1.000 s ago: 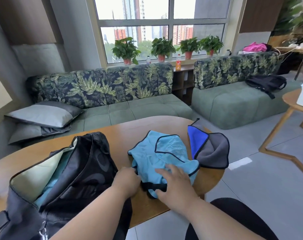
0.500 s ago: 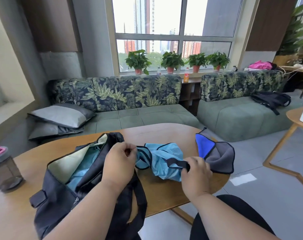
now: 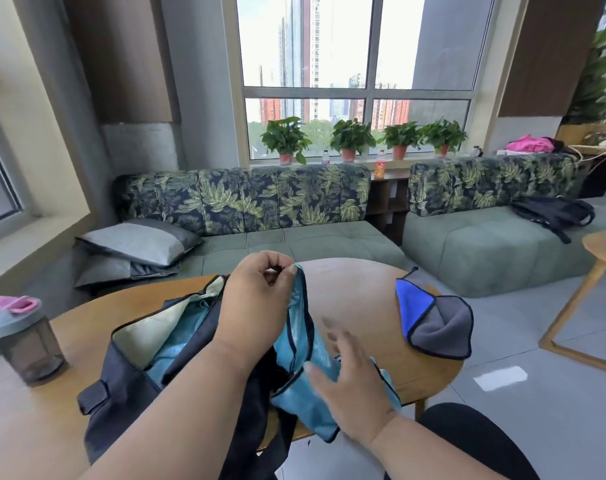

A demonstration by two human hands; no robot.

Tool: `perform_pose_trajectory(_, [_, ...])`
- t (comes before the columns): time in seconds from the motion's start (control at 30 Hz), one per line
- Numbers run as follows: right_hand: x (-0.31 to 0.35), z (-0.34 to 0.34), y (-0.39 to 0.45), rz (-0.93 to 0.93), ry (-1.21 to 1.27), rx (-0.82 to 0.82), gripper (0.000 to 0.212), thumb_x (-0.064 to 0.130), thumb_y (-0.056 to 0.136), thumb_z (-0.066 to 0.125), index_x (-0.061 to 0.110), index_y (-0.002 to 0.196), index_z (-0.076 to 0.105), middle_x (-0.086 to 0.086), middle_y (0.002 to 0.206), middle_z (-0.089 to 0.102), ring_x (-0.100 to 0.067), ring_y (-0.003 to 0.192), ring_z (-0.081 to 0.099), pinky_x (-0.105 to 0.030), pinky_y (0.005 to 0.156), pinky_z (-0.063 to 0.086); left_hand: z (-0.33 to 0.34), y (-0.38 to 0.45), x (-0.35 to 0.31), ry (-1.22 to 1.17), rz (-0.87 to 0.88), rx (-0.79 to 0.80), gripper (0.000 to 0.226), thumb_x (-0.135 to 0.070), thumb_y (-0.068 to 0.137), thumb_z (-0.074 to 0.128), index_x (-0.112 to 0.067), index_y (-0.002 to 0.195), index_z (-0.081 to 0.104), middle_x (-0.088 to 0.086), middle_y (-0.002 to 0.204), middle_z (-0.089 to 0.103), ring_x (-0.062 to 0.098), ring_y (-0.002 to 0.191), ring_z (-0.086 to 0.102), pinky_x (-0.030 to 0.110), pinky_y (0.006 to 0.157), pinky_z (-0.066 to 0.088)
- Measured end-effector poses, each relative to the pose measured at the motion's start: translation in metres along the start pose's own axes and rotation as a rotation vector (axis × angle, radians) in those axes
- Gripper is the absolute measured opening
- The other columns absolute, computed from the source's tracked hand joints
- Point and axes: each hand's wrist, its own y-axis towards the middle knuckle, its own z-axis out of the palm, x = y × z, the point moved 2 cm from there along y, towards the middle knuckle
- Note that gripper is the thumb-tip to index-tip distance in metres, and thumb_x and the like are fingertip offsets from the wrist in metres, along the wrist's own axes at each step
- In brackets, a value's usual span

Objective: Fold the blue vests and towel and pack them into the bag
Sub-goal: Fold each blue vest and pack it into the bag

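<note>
- The left hand [image 3: 256, 299] now lifts the blue vest [image 3: 299, 344] by a pinched edge, up off the table [image 3: 357, 292].
- The right hand [image 3: 346, 379], blurred, seems spread against its lower half.
- The bag [image 3: 138, 368] gapes at nine o'clock; the towel [image 3: 440, 323] waits at three.

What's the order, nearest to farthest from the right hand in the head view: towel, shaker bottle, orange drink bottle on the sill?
From the right hand, which lies on the blue vest:
1. Towel, blue and grey, on the table just right of the hand.
2. Shaker bottle, pink lid, on the table's far left side.
3. Orange drink bottle, across the room on the window ledge behind the sofas.
</note>
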Motion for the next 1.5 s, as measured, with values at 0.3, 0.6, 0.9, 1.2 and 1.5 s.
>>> perform_pose_trajectory(0.3, [-0.024, -0.037, 0.068, 0.203, -0.075, -0.038, 0.025, 0.029, 0.1, 0.059, 0.018, 0.078, 0.06, 0.0, 0.071, 0.064, -0.026, 0.071, 0.061, -0.039, 0.066, 0.049, 0.003, 0.013, 0.004, 0.022, 0.056, 0.072, 0.015, -0.02, 0.099, 0.07, -0.026, 0.085, 0.069, -0.007, 0.082, 0.073, 0.008, 0.072, 0.065, 0.022, 0.067, 0.051])
perform_pose_trajectory(0.6, [-0.064, -0.037, 0.104, 0.166, -0.413, -0.179, 0.054, 0.042, 0.08, 0.077, 0.029, 0.128, 0.058, 0.0, 0.12, 0.058, -0.027, 0.115, 0.055, -0.043, 0.098, 0.048, 0.024, 0.024, 0.058, -0.137, -0.191, 0.088, 0.013, -0.018, 0.104, 0.062, -0.026, 0.105, 0.073, -0.002, 0.089, 0.072, 0.016, 0.077, 0.058, 0.039, 0.077, 0.055])
perform_pose_trajectory(0.9, [-0.097, 0.025, 0.044, 0.016, -0.455, 0.389, 0.033, 0.047, 0.086, 0.059, 0.032, 0.116, 0.061, 0.009, 0.112, 0.062, -0.019, 0.108, 0.061, -0.032, 0.089, 0.048, 0.032, 0.017, 0.101, -0.12, -0.289, 0.119, 0.015, -0.016, 0.105, 0.059, -0.025, 0.112, 0.068, -0.007, 0.073, 0.063, 0.01, 0.06, 0.052, 0.017, 0.055, 0.042])
perform_pose_trajectory(1.2, [-0.111, 0.031, 0.056, 0.012, -0.541, 0.435, 0.047, 0.055, 0.078, 0.058, 0.037, 0.122, 0.064, 0.01, 0.113, 0.058, -0.019, 0.113, 0.058, -0.033, 0.096, 0.046, 0.033, -0.007, 0.145, 0.436, -0.218, 0.352, 0.025, -0.027, 0.097, 0.071, -0.037, 0.12, 0.064, -0.01, 0.087, 0.061, 0.002, 0.075, 0.056, 0.022, 0.073, 0.048])
perform_pose_trajectory(1.5, [-0.117, -0.012, 0.07, 0.335, 0.146, 0.066, 0.017, 0.016, 0.09, 0.063, 0.028, 0.084, 0.073, 0.013, 0.07, 0.07, -0.003, 0.063, 0.061, -0.028, 0.065, 0.049, 0.03, -0.022, 0.171, 0.553, -0.244, 0.433, 0.069, -0.046, 0.088, 0.077, -0.037, 0.149, 0.047, -0.016, 0.141, 0.059, 0.005, 0.13, 0.055, 0.027, 0.109, 0.045])
